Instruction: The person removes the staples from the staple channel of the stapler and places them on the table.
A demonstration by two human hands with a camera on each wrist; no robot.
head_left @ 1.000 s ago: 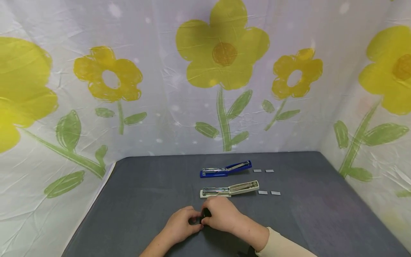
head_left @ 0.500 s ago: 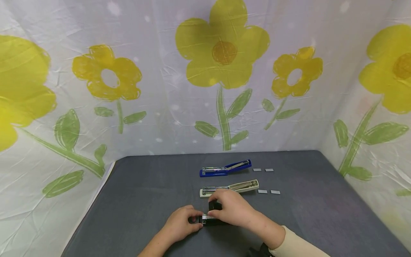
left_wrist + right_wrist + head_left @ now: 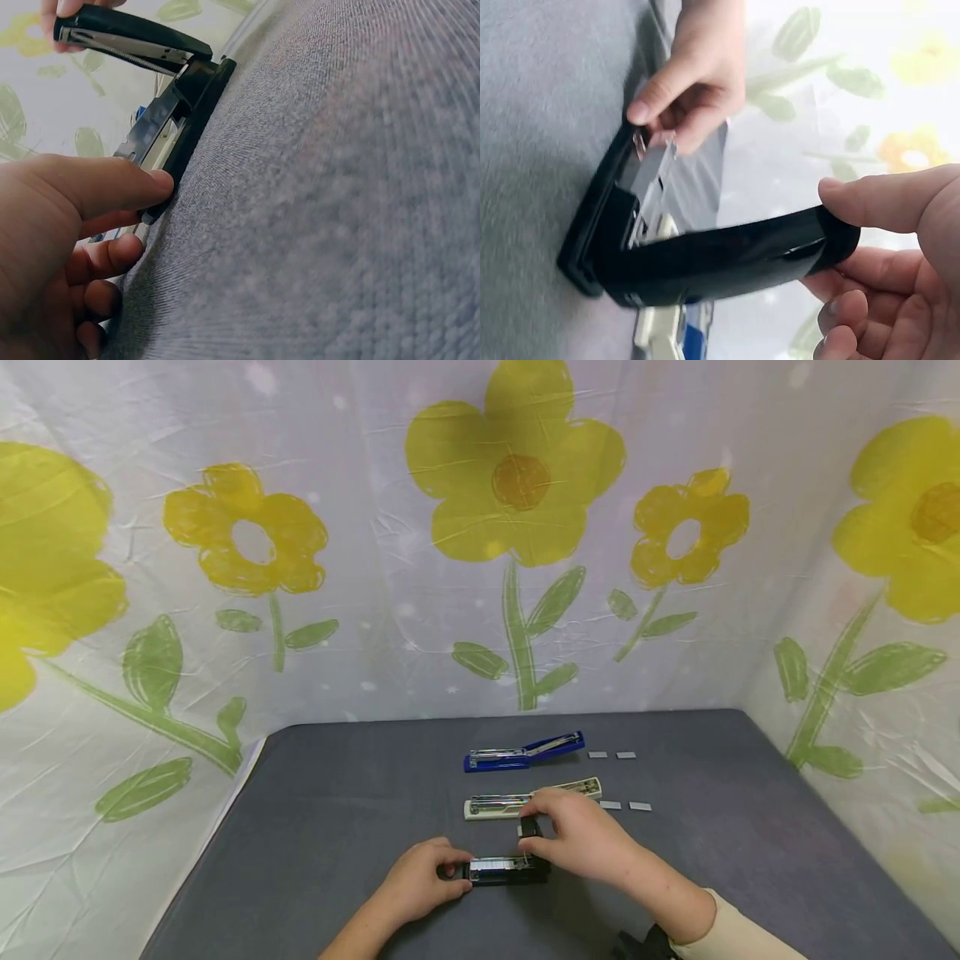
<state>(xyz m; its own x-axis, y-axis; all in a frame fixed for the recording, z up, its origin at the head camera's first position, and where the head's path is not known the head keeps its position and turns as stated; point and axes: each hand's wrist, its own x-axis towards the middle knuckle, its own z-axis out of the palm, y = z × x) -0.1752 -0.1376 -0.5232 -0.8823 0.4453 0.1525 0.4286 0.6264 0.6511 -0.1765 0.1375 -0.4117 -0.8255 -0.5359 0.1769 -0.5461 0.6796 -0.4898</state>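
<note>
A black stapler lies on the grey cloth with its top arm swung up, baring the metal staple channel. My left hand pinches the front end of its base between thumb and fingers, as the left wrist view shows up close. My right hand grips the tip of the raised top arm, thumb on one side and fingers on the other. In the right wrist view the arm stands at a wide angle to the base.
Behind lie a white opened stapler, partly covered by my right hand, and a blue opened stapler. Small staple strips lie to the right of each. A flower-printed curtain encloses the grey table.
My right hand has moved right, swinging the black stapler's top arm up and back from the base; the staple channel has come into view. My left hand stays at the front end.
</note>
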